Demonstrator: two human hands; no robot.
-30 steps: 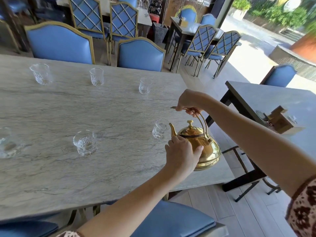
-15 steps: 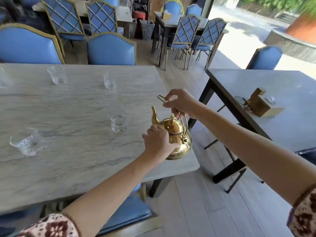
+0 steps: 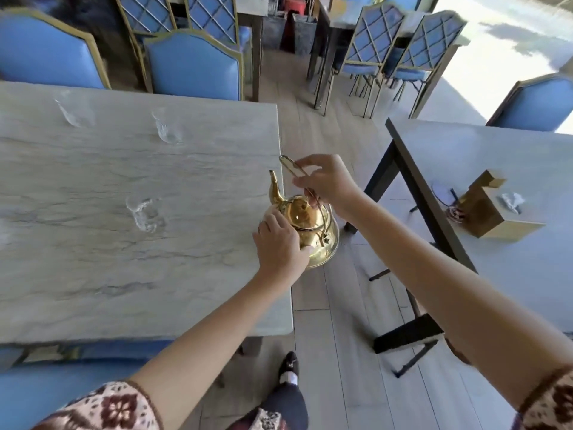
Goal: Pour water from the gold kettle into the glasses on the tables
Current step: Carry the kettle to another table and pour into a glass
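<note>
The right hand [image 3: 328,184] is closed round the handle of the gold kettle [image 3: 305,225]; the left hand [image 3: 280,246] presses its side. It looks carried between pours. Next it needs bringing above the glass [image 3: 144,214] left of both hands.

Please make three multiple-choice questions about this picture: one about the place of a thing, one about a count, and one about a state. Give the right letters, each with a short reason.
1. Where is the gold kettle?
A. At the right edge of the marble table
B. On a blue chair
C. On the floor

2. How many glasses show on that table?
A. One
B. Three
C. Six

3. What does the right hand hold?
A. A glass
B. The kettle's handle
C. Nothing

Answers:
1 A: the kettle is held at the table's right edge.
2 B: three blurred glasses, the nearest.
3 B: its fingers close on the handle, while the left hand steadies the body.
</note>
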